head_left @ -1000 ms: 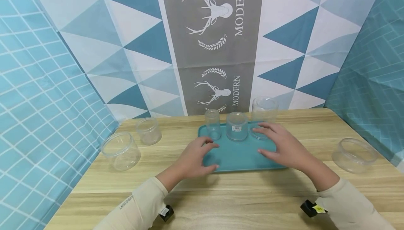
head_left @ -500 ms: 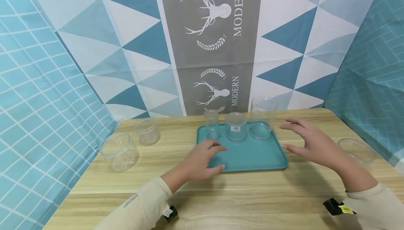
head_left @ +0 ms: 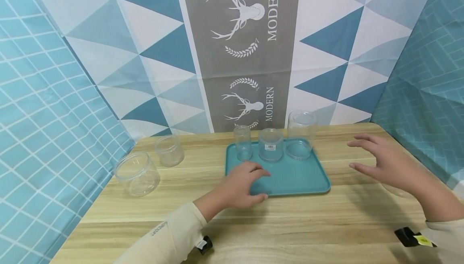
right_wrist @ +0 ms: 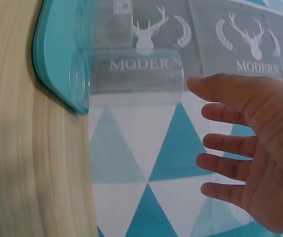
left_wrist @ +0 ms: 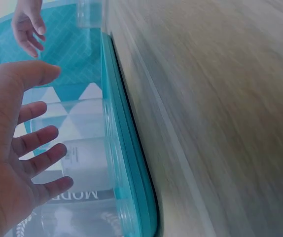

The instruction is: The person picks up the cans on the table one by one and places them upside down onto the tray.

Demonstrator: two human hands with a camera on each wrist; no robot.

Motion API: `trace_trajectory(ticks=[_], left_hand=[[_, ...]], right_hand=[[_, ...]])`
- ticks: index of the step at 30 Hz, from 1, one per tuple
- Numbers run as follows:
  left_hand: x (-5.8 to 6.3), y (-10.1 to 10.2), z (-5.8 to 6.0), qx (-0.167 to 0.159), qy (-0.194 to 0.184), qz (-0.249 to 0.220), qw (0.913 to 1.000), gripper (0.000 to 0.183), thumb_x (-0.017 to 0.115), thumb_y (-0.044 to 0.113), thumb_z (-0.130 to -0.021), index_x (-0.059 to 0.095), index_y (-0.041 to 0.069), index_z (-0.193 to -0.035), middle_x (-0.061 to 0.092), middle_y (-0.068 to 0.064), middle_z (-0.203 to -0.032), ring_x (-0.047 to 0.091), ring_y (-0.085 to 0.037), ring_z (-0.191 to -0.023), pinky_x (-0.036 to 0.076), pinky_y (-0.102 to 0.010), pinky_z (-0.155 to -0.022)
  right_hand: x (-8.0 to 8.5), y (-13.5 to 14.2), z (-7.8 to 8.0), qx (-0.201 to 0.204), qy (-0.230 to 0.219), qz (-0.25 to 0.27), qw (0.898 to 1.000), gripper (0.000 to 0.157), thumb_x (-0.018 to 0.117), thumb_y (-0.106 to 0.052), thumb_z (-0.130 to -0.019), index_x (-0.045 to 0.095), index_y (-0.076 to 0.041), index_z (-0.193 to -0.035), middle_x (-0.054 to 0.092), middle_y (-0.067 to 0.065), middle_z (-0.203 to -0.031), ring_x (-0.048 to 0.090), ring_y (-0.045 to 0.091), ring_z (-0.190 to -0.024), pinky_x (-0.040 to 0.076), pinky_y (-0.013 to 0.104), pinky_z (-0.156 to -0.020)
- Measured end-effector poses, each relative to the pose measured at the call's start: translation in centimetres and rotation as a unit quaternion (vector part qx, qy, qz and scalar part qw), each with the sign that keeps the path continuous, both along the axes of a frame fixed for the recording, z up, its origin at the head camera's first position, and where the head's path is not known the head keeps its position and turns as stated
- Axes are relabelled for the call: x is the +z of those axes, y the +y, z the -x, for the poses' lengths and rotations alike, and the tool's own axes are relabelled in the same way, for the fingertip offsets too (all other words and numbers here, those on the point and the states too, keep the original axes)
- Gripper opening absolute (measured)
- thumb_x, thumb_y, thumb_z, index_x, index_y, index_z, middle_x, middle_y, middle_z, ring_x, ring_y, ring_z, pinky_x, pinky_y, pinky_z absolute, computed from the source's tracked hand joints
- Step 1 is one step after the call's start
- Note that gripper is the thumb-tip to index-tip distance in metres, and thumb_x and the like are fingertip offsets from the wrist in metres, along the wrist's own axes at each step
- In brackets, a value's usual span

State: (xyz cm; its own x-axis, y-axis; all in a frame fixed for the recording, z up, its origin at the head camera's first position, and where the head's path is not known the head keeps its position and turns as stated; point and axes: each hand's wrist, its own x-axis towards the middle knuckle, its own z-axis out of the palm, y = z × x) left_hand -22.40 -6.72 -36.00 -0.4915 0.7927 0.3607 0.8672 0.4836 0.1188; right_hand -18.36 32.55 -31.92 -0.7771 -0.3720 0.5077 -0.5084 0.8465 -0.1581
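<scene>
My left hand [head_left: 241, 185] hovers over the left front part of a teal tray [head_left: 290, 181], fingers spread and holding nothing. Along the tray's back edge stand three clear jars: a narrow one [head_left: 243, 145], a squat one [head_left: 270, 155] with a white label, and a tall wide one [head_left: 302, 131]. My right hand [head_left: 393, 167] is in the air right of the tray, fingers apart and loosely bent, with nothing in them. It mostly hides a low wide clear jar [head_left: 395, 190] on the table behind it. In the right wrist view the thumb overlaps the tall jar's end.
Two more clear jars stand left of the tray, a small one [head_left: 169, 153] and a wider one [head_left: 137, 177] nearer the front. Patterned cloth [head_left: 250, 54] hangs behind the wooden table [head_left: 290, 232], with blue cloths at both sides.
My right hand has moved right, from over the tray beside the tall jar to in front of the low wide jar. The left hand has shifted slightly right; the jars stay put.
</scene>
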Motion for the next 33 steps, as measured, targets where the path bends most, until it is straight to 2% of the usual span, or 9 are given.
trace_trajectory(ticks=[4,9,12,15,19,26,33], left_hand=[[0.0,0.5,-0.2,0.000,-0.015,0.020,0.9997,0.045,0.071,0.034,-0.085,0.063,0.015,-0.125,0.060,-0.001,-0.117,0.055,-0.017,-0.109,0.047,-0.034,-0.092],[-0.2,1.1,-0.3,-0.009,-0.005,0.035,0.9993,0.045,0.070,0.036,-0.085,0.063,0.017,-0.125,0.061,-0.001,-0.118,0.055,-0.016,-0.110,0.046,-0.032,-0.094],[-0.3,1.6,-0.2,-0.015,0.007,0.044,0.9989,0.047,0.070,0.038,-0.085,0.063,0.018,-0.126,0.061,0.000,-0.119,0.055,-0.015,-0.112,0.045,-0.030,-0.096],[-0.5,2.0,-0.2,-0.025,0.010,0.052,0.9983,0.048,0.070,0.039,-0.085,0.063,0.018,-0.127,0.060,0.000,-0.119,0.055,-0.014,-0.111,0.045,-0.028,-0.096],[-0.5,2.5,-0.2,-0.033,0.005,0.059,0.9977,0.047,0.070,0.038,-0.085,0.063,0.018,-0.127,0.059,0.000,-0.120,0.054,-0.014,-0.110,0.045,-0.027,-0.094],[-0.5,3.2,-0.3,-0.035,0.010,0.067,0.9971,0.046,0.071,0.035,-0.086,0.062,0.018,-0.128,0.058,-0.001,-0.121,0.054,-0.015,-0.112,0.045,-0.028,-0.095],[-0.7,3.8,-0.2,-0.034,0.000,0.076,0.9965,0.047,0.071,0.036,-0.086,0.062,0.019,-0.129,0.056,-0.002,-0.126,0.053,-0.016,-0.115,0.044,-0.028,-0.097]], right_hand=[[-0.2,1.1,-0.1,-0.011,-0.003,0.006,1.000,0.051,0.085,-0.012,-0.071,0.063,-0.001,-0.116,0.052,0.025,-0.125,0.048,0.047,-0.112,0.042,0.058,-0.081],[-0.6,2.2,0.1,-0.030,-0.010,0.004,0.999,0.052,0.086,-0.015,-0.070,0.063,0.001,-0.114,0.053,0.027,-0.123,0.049,0.049,-0.109,0.043,0.060,-0.079],[-0.8,3.0,0.2,-0.057,-0.047,-0.008,0.997,0.060,0.086,-0.020,-0.071,0.060,0.004,-0.119,0.048,0.032,-0.127,0.044,0.054,-0.111,0.041,0.065,-0.081],[-1.1,4.0,0.2,-0.087,-0.104,-0.027,0.990,0.074,0.085,-0.029,-0.074,0.052,0.008,-0.128,0.038,0.039,-0.132,0.036,0.059,-0.115,0.037,0.071,-0.082],[-1.3,5.2,0.1,-0.112,-0.139,-0.040,0.983,0.085,0.085,-0.035,-0.074,0.044,0.012,-0.132,0.031,0.044,-0.132,0.031,0.063,-0.117,0.034,0.075,-0.082],[-1.6,6.7,-0.1,-0.133,-0.151,-0.036,0.979,0.088,0.085,-0.032,-0.072,0.041,0.014,-0.132,0.027,0.049,-0.131,0.027,0.066,-0.116,0.030,0.077,-0.083],[-2.0,7.9,-0.3,-0.149,-0.142,-0.045,0.978,0.086,0.086,-0.033,-0.070,0.045,0.016,-0.127,0.032,0.045,-0.127,0.031,0.062,-0.112,0.033,0.076,-0.081]])
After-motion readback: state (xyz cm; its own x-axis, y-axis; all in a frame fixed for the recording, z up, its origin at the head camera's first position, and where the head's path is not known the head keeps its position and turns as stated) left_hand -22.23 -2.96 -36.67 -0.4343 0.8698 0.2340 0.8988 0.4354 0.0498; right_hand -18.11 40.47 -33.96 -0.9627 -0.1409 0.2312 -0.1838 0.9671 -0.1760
